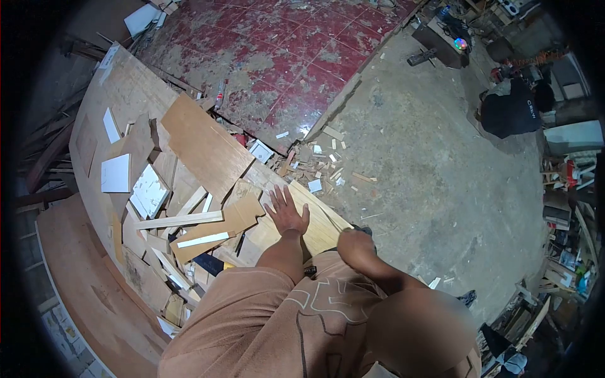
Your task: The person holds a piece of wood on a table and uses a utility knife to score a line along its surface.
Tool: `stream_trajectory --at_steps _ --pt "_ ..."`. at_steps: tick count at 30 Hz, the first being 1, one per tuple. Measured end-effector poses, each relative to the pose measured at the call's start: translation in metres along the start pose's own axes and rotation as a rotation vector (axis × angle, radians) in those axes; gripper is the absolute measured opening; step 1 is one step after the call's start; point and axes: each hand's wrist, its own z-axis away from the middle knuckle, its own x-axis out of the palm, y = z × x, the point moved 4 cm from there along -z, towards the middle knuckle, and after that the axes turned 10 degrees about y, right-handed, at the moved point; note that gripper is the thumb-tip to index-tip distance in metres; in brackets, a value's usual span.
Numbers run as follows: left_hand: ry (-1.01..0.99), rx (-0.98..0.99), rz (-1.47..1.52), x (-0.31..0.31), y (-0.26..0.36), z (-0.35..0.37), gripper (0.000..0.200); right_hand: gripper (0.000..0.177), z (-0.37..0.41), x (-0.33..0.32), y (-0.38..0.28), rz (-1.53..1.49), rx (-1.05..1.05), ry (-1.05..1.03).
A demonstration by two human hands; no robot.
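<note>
Left hand [287, 211]: laid palm-down on the pale plank [322, 228], fingers spread toward 11 o'clock, thumb out toward 3 o'clock. Grip released; nothing grasped, contact by palm and fingers only.

Right hand [356, 244]: at 4 o'clock of the left hand, near it but apart, positioned over the near edge of the same plank. Fingers clenched into a fist, knuckles up. Something dark visible just beyond the knuckles; impossible to tell whether or what the fist grasps.

Pale plank: slightly below picture centre, running from 10 o'clock to 4 o'clock, upper end tucked beside a notched brown offcut [242, 214].

At 9 o'clock of the left hand: two white-edged strips [179, 220], roughly level, lying on a heap of plywood scraps. Further toward 10 o'clock: a large brown panel [205, 142] and two white panels [116, 173], all resting on a broad sheet [123, 94].

At 1 o'clock of the left hand: small wood chips [321, 167] scattered on the concrete floor [428, 176]. At 12 o'clock: worn red tiles [283, 50].

At 6 o'clock: brown shirt [271, 321], filling the lower frame.
</note>
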Motion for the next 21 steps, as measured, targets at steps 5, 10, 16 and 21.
stream_trajectory --at_steps 5,10,16,21 --pt "0.023 0.007 0.006 0.002 -0.002 -0.002 0.088 0.028 -0.063 0.054 -0.014 -0.007 0.028 0.045" --pt "0.049 0.018 0.015 0.002 -0.001 0.001 0.088 0.023 -0.017 0.027 0.020 -0.039 -0.072 0.127" --pt "0.033 0.005 0.022 0.003 0.000 0.000 0.088 0.025 -0.025 0.025 -0.004 -0.091 0.054 0.133" --pt "0.040 0.001 0.008 0.001 0.000 -0.001 0.088 0.027 -0.071 0.047 -0.016 -0.135 -0.016 0.119"
